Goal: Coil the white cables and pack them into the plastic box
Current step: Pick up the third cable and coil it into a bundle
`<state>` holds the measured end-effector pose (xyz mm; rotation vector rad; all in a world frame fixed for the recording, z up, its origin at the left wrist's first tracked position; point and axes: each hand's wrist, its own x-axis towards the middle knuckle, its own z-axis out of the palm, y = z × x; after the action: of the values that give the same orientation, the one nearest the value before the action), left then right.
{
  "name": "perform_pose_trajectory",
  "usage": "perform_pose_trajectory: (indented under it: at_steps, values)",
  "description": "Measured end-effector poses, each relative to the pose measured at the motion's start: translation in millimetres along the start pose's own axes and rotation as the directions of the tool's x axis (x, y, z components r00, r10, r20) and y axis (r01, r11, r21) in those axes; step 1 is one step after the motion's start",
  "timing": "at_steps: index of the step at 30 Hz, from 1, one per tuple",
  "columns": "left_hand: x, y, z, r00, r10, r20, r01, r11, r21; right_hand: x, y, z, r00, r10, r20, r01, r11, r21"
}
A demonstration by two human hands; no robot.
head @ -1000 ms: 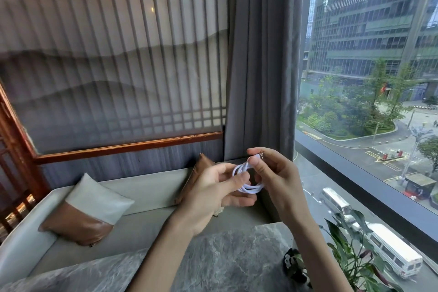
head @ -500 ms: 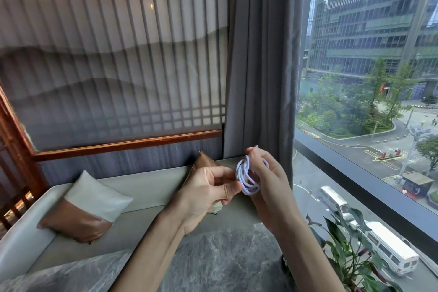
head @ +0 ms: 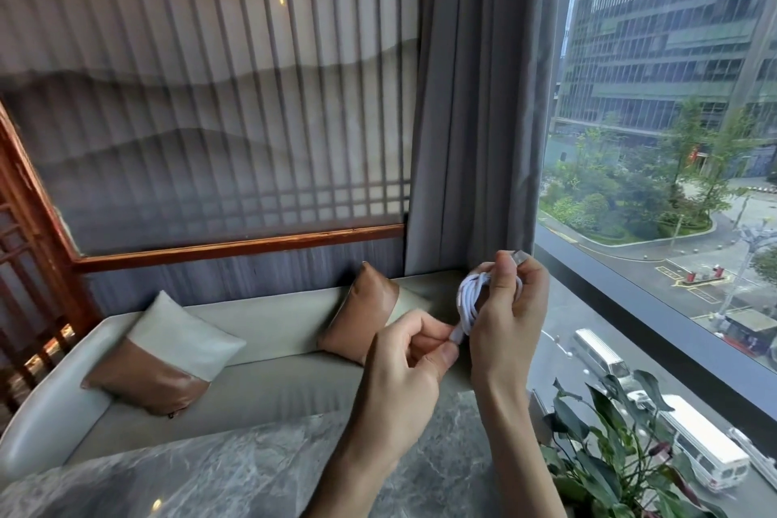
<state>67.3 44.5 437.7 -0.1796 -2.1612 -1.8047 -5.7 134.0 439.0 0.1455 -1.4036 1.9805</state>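
White cable (head: 470, 304), wound into a small bundle of loops, is held up in the air above the far edge of the grey marbled worktop (head: 235, 471), in front of the grey curtain (head: 471, 105). The right hand (head: 506, 320) has its grip clenched around the coil, fingers wrapped through the loops, and a metal-tipped plug (head: 518, 256) sticks up above its fingertips. The coil's long axis runs nearly upright, top tilted slightly toward the curtain. Below the coil and just to its left, the left hand (head: 410, 366) pinches the other cable end (head: 457, 335) between thumb and forefinger, touching the bundle's bottom. So the loose end lies at the lower tip of the coil, nearest the left hand, which seems best placed to tuck or wrap it while the right keeps the loops from springing apart. The plastic box is not in view, so packing looks still ahead.
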Motion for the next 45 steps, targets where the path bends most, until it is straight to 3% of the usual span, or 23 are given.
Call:
perform_pose_trajectory:
  at_steps: [4,7,10,13,17,21,25,30,32,35,38,41,45]
  values:
    - [-5,1,-12,0.992,-0.001,0.126,0.001,1.0,-0.002,13,-1,-7,0.998,-0.045,0.05,0.048,0.997,-0.055]
    - [5,5,-20,0.987,0.151,-0.05,-0.149,0.988,0.039,4,-6,-8,0.973,-0.086,0.212,0.098,0.994,-0.047]
    - [17,9,-10,0.986,0.163,0.041,-0.161,0.985,-0.065,-13,-8,-5,0.939,-0.082,0.335,0.084,0.996,0.009]
    - [21,-2,5,0.978,0.205,-0.039,-0.206,0.977,-0.045,-17,-7,-6,0.928,0.003,0.373,-0.035,0.996,0.078]
    - [26,-16,14,0.927,0.326,-0.185,-0.295,0.939,0.174,-11,-7,-12,0.856,0.146,0.497,-0.211,0.974,0.078]
    - [31,-21,10,0.876,0.434,-0.209,-0.362,0.879,0.31,-4,-6,-19,0.854,0.226,0.468,-0.259,0.966,0.007]
    - [34,-25,8,0.869,0.43,-0.244,-0.364,0.89,0.273,-5,-4,-20,0.875,0.172,0.453,-0.174,0.984,-0.037]
    - [38,-35,-1,0.878,0.415,-0.24,-0.356,0.9,0.252,-10,3,-23,0.818,0.285,0.5,-0.298,0.953,-0.057]
    - [38,-42,-7,0.897,0.397,-0.194,-0.351,0.907,0.232,-10,4,-24,0.751,0.374,0.545,-0.395,0.915,-0.084]
    - [33,-57,-25,0.933,0.342,-0.109,-0.312,0.923,0.228,-10,10,-24,0.572,0.519,0.636,-0.537,0.822,-0.189]
    - [25,-78,-50,0.971,0.228,-0.066,-0.209,0.954,0.216,-21,29,-19,0.454,0.62,0.64,-0.617,0.737,-0.276]
    - [11,-115,-81,0.985,0.038,-0.17,-0.004,0.981,0.194,-47,61,-11,0.397,0.699,0.595,-0.67,0.663,-0.332]
    - [-37,-194,-138,0.894,-0.25,-0.373,0.323,0.935,0.146,-104,125,-11,0.302,0.817,0.492,-0.707,0.538,-0.459]
